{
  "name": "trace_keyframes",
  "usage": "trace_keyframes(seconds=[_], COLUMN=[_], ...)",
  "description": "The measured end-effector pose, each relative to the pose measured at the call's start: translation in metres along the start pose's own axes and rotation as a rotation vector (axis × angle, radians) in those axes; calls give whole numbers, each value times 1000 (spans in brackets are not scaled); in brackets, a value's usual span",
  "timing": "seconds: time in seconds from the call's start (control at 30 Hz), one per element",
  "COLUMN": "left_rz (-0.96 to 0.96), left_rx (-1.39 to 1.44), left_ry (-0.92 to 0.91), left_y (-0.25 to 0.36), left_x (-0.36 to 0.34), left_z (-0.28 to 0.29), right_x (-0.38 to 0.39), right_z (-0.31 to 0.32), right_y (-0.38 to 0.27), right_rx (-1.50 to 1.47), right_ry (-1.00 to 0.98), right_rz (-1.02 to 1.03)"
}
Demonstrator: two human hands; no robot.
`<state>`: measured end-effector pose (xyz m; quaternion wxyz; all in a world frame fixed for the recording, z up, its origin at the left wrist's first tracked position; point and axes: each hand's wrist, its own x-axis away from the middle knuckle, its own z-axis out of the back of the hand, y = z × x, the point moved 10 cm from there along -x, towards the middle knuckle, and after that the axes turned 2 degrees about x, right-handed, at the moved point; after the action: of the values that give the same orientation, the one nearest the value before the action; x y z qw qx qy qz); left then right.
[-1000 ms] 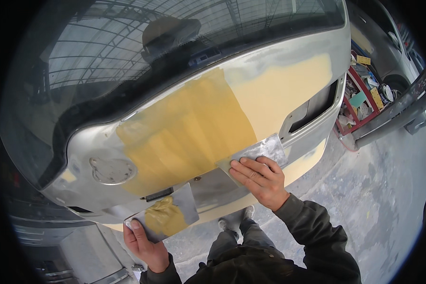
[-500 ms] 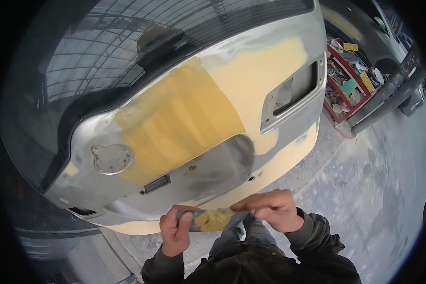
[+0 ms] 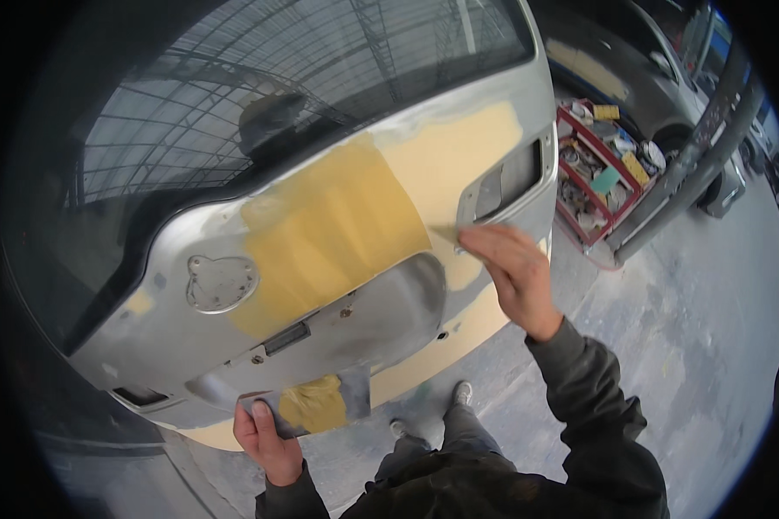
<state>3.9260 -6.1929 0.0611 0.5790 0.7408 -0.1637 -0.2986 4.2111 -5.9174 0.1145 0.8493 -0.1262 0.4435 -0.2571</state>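
Note:
My left hand (image 3: 273, 443) grips one corner of a flat grey mixing board (image 3: 357, 391), thumb on top. A lump of mustard-yellow body filler (image 3: 314, 405) lies spread over the board's middle. My right hand (image 3: 518, 275) is raised with its fingers closed round a thin filler spreader (image 3: 445, 233), seen nearly edge-on and partly hidden by the fingers. The spreader is at the right edge of a broad, darker yellow filler patch (image 3: 333, 229) on the car tailgate (image 3: 169, 320); whether it touches the surface I cannot tell. Paler, smoother filler (image 3: 459, 143) lies farther right on the panel.
Above the panel is the dark rear window (image 3: 182, 130), reflecting roof beams. At right stand a red cart (image 3: 610, 208) full of supplies, a grey post (image 3: 697, 195) and another car (image 3: 610, 52). My feet are on the dusty grey floor (image 3: 614, 346) below the tailgate.
My right hand has moved from over the board up to the tailgate's filler, carrying the spreader. My left hand and the board have shifted a little left, and the view has shifted slightly.

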Motion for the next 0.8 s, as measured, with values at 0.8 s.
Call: trace_keyframes(seconds=[0.8], left_rz=[28], left_rx=[38], left_ry=[357], left_y=[-39], left_x=[76], left_z=[-43], right_x=[2], right_z=[-80], right_y=[22], right_rx=[267], right_ry=[-148], right_rz=[541])
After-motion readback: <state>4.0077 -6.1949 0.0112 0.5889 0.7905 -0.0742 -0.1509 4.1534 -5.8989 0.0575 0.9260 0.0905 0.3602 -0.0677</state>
